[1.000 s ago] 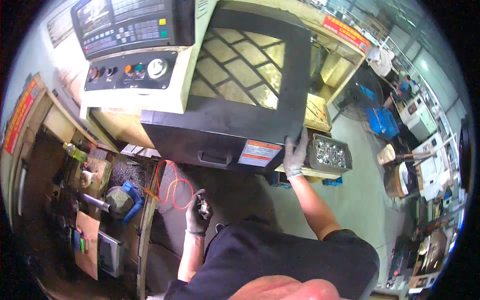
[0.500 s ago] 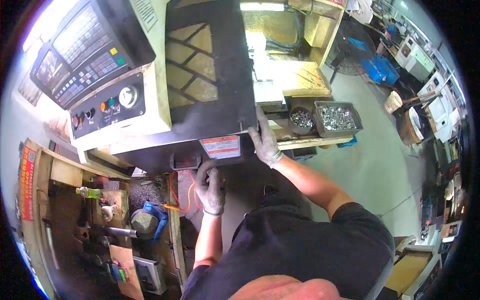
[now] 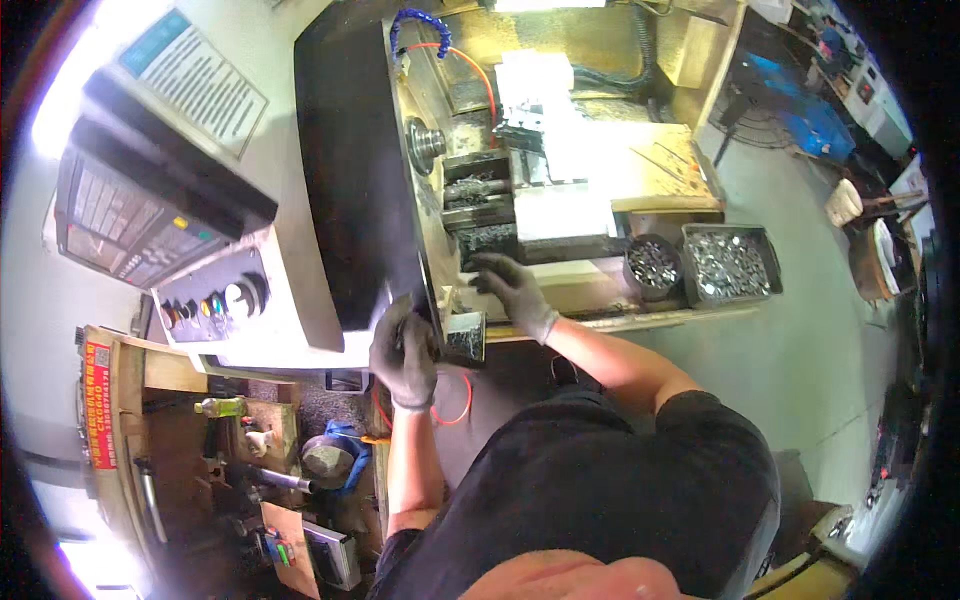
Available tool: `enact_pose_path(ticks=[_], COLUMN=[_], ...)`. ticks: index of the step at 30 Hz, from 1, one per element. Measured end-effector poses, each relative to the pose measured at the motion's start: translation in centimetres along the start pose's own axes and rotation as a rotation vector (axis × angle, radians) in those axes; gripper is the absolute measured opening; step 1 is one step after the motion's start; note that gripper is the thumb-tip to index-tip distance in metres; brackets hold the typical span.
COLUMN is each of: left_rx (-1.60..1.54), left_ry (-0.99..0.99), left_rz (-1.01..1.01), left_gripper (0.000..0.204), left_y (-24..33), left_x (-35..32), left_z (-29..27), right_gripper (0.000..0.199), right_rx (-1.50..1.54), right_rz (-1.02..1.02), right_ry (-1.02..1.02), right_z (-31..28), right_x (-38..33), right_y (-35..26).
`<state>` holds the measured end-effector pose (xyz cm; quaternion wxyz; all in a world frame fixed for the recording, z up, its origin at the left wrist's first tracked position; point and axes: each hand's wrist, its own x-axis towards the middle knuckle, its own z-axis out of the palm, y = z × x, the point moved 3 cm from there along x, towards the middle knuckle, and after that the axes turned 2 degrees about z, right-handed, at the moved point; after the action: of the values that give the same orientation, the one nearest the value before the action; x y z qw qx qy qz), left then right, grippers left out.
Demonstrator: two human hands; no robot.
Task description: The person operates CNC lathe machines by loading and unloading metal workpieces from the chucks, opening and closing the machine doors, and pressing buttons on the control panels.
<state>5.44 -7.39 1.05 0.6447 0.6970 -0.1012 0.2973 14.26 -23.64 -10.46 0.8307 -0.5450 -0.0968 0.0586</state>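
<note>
A black sliding door of a cream machine tool stands pushed to the left, baring the work chamber. My left hand, in a dark glove, grips the door's lower right edge. My right hand, also gloved, reaches into the chamber with fingers spread, resting on the ledge beside a dark block below the chuck. It holds nothing that I can see.
A control panel with round knobs sits at the left. A round tub and a square tray of small metal parts stand on the ledge at the right. A cluttered wooden bench lies lower left. Grey floor spreads right.
The black door has slid left and the chamber is now exposed. My left hand came up onto the door's edge. My right hand left the door and went into the chamber.
</note>
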Motion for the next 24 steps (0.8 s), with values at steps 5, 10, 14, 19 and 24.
enact_pose_path(ticks=[5,10,14,19,24], left_rx=[0.17,0.348,0.447,0.613,0.558], left_ry=[0.148,0.273,0.379,0.46,0.458], left_rz=[0.128,0.118,0.121,0.125,0.125], left_gripper=[0.03,0.03,0.026,0.024,0.024], left_y=[-2.1,-2.7,-2.2,-0.3,-1.7], left_x=[-0.1,0.6,1.3,3.0,1.9], left_z=[-2.4,-3.8,-3.7,-1.3,-2.7], right_gripper=[0.027,0.037,0.046,0.022,0.021], right_rx=[0.278,0.185,-0.094,-0.303,-0.204], right_rz=[0.11,0.064,0.002,-0.001,0.008], right_ry=[0.237,0.479,0.623,0.614,0.689], right_z=[-3.2,-6.2,-7.0,-4.7,-8.2], right_x=[15.9,32.0,38.7,39.1,40.9], right_y=[3.4,10.7,12.8,10.6,15.1])
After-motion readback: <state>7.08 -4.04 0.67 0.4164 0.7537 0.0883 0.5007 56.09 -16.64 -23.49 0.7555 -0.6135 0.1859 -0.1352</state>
